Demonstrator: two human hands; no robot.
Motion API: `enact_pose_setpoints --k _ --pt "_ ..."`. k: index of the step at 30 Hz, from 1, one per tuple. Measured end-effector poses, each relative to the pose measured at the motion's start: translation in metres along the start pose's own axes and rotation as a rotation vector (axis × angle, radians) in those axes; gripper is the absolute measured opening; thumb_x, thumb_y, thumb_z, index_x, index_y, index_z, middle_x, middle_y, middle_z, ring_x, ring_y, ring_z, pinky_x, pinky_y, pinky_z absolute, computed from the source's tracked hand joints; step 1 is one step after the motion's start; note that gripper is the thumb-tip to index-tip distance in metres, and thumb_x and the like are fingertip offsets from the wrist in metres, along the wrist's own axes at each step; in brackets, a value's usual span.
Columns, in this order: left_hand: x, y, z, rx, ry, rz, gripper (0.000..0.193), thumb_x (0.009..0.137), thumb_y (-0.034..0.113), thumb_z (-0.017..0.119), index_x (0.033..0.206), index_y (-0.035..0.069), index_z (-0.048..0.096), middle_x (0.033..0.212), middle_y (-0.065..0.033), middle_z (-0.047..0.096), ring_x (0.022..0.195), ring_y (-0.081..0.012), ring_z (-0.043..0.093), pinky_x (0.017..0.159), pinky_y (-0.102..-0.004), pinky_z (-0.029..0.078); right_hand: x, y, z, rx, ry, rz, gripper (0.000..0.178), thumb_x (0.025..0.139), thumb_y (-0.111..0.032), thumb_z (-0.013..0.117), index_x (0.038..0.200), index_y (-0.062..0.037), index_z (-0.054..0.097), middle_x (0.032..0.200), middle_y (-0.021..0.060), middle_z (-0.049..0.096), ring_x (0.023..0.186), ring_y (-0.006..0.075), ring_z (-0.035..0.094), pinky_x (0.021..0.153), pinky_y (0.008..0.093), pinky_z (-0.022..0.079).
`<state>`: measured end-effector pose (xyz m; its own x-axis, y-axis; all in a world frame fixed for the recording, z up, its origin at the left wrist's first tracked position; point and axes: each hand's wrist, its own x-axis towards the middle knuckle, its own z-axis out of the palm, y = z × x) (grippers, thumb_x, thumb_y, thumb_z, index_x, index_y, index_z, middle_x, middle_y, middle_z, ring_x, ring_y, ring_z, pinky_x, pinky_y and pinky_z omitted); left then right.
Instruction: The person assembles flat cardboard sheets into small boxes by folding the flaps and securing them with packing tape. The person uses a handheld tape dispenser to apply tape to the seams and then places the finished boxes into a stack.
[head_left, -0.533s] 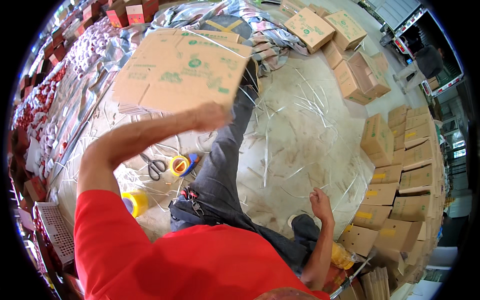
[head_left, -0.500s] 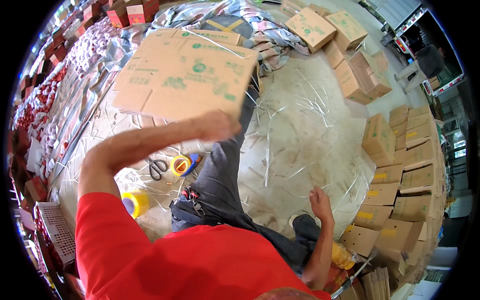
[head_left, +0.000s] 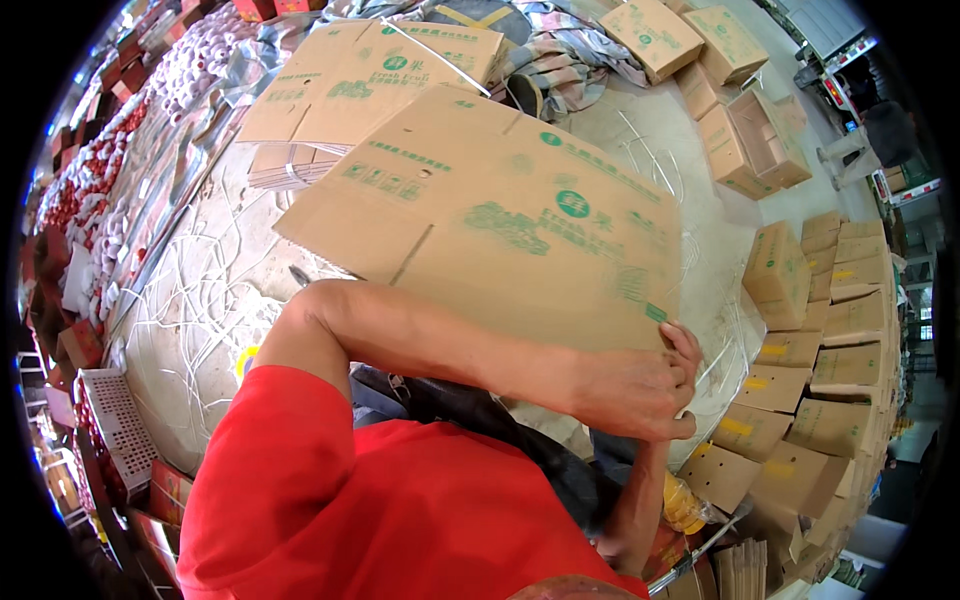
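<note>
The left hand reaches across the body and grips the near right corner of a flat cardboard sheet, which lies tilted before the person, overlapping a stack beyond. The right forearm rises behind that hand; the right hand is mostly hidden, its fingers impossible to tell. White straps litter the floor at left.

Flat cardboard blocks mid-frame, with a stack beyond it toward the upper left. Floor right of centre leaves a passage, edged by boxes; straps tangle at left.
</note>
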<state>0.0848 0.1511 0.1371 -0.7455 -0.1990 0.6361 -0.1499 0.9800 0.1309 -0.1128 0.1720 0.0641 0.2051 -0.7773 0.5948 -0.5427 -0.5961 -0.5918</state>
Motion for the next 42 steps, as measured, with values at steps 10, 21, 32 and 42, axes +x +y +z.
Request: enact_pose_setpoints --k 10,21,32,42 --pt "-0.057 -0.094 -0.134 0.385 -0.351 -0.449 0.028 0.084 0.006 0.069 0.111 0.003 0.071 0.099 -0.0169 0.071 0.095 -0.0381 0.07 0.079 -0.0462 0.057 -0.054 0.056 -0.078 -0.115 0.604 0.48 0.032 0.103 -0.026 0.068 0.117 0.0012 0.06 0.111 0.0114 0.067 0.104 0.02 0.063 0.094 0.0367 0.053" --pt "-0.039 -0.131 0.036 0.063 -0.208 -0.353 0.06 0.084 0.014 0.077 0.141 0.004 0.06 0.113 -0.0146 0.066 0.112 -0.0366 0.057 0.097 -0.0484 0.044 -0.143 0.159 -0.105 -0.151 0.926 0.632 0.041 0.114 -0.038 0.044 0.102 -0.0017 0.056 0.095 0.0023 0.053 0.092 0.0157 0.046 0.087 0.0355 0.044" --pt "-0.056 -0.109 0.025 -0.524 -0.727 -0.479 0.044 0.1 0.032 0.066 0.131 0.0 0.064 0.104 -0.0241 0.067 0.103 -0.0461 0.062 0.091 -0.0505 0.049 -0.132 0.144 -0.072 0.181 0.982 0.871 0.074 0.111 -0.054 0.045 0.154 0.0034 0.03 0.155 0.0184 0.036 0.144 0.0282 0.034 0.122 0.0383 0.026" --pt "-0.089 -0.097 0.063 -0.991 -0.847 -0.838 0.063 0.103 0.042 0.063 0.156 0.009 0.051 0.145 -0.011 0.061 0.132 -0.0241 0.055 0.109 -0.0394 0.045 -0.176 0.179 -0.066 0.212 0.905 0.881 0.084 0.107 -0.054 0.049 0.169 -0.0078 0.015 0.17 0.0125 0.026 0.151 0.0317 0.035 0.109 0.0484 0.048"
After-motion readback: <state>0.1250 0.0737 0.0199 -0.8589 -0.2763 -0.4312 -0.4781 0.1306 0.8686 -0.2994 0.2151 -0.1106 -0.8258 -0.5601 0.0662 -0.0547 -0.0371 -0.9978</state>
